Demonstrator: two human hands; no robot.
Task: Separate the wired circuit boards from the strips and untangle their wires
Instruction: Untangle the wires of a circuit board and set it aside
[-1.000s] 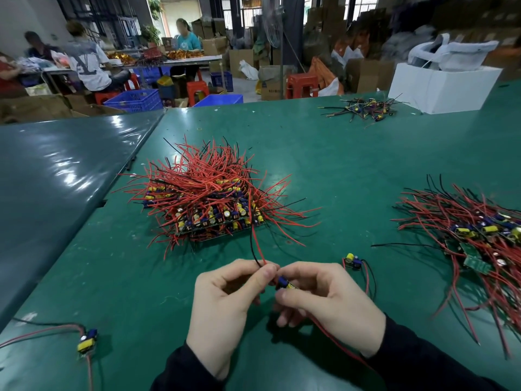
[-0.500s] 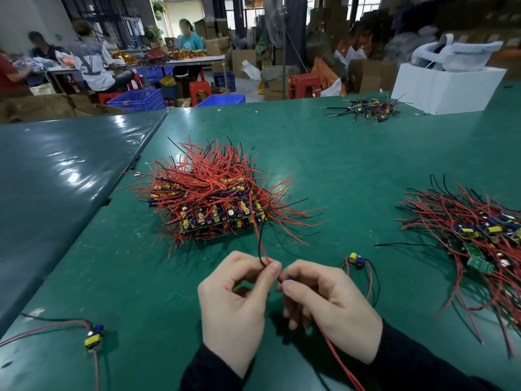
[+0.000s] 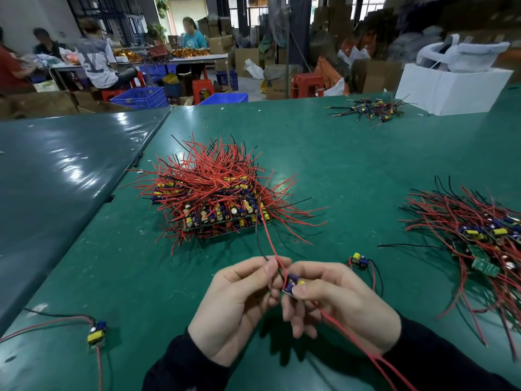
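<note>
Both hands met near the worktop's front edge: my right hand pinched a small circuit board, my left hand pinched its red and black wires, which rose toward the middle heap.

small circuit board held, red-wired heap behind

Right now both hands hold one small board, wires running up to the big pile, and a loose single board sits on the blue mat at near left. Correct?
Almost. The mat is green, not blue, as the head view shows. Both hands, left hand and right hand, do hold the small board, wires toward the big pile; the loose single board sits near left.
</note>
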